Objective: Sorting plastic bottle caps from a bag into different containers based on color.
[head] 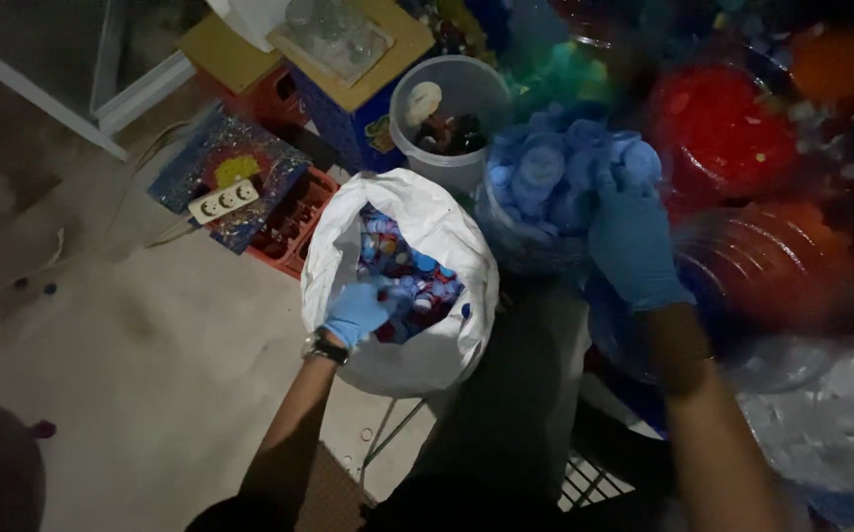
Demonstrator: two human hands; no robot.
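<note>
A white sack stands open in the middle, full of mixed plastic bottle caps in blue, red and white. My left hand, in a blue glove with a wristwatch, reaches into the sack among the caps; whether it grips any cannot be told. My right hand, also in a blue glove, rests over a clear container heaped with blue caps, fingers curled at the heap's right edge. Blur hides what it holds.
A clear bucket with a few dark caps stands behind the sack. Containers of red caps and orange caps lie to the right, white caps at lower right. A red crate, a power strip and boxes sit at left.
</note>
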